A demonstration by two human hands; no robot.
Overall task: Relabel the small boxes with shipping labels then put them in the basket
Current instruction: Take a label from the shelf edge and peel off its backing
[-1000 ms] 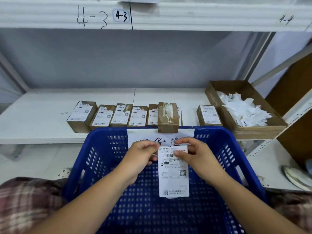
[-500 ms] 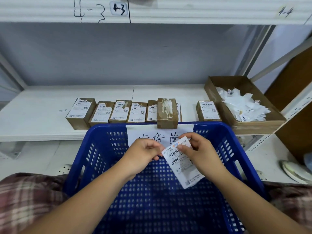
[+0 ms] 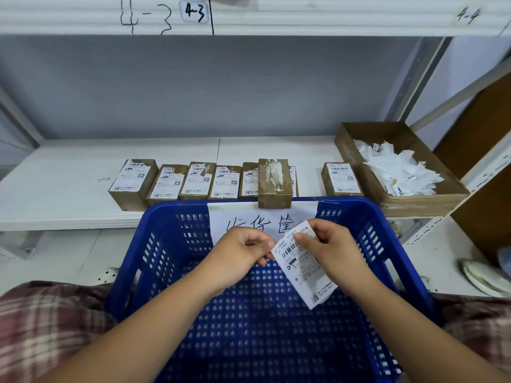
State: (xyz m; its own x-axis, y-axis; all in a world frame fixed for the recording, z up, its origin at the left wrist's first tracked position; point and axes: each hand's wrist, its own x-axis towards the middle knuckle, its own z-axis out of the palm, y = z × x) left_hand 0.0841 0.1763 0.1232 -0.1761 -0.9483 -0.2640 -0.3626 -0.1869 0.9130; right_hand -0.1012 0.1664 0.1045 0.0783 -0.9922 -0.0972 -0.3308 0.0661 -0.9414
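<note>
White paper with black print, our shipping label [image 3: 300,275], hangs tilted in the air over the inside of the blue basket [image 3: 154,258], near its far wall. We hold it with both hands. Our right hand [image 3: 331,255] pinches the top of the label between thumb and fingers, and the rest of the label slants down under that hand. Our left hand [image 3: 237,252] has its fingers curled in, and the tips pinch the label's upper left edge. The basket is right in front of us and has little holes all over. A white paper sign [image 3: 243,217] with big black writing is stuck on its far wall. Just behind that wall a brown bare box [image 3: 274,183] stands with torn white bits on top. Behind it a row of small boxes [image 3: 166,185] lies side by side on the white shelf [image 3: 55,194], each with a printed label on top. One more labelled box [image 3: 342,178] sits a bit to the right, apart from the row. Beside it is a flat cardboard tray [image 3: 420,201] holding a pile of white paper scraps [image 3: 398,172]. Checked cloth [image 3: 41,327] shows at both bottom corners, on each side of the basket.
</note>
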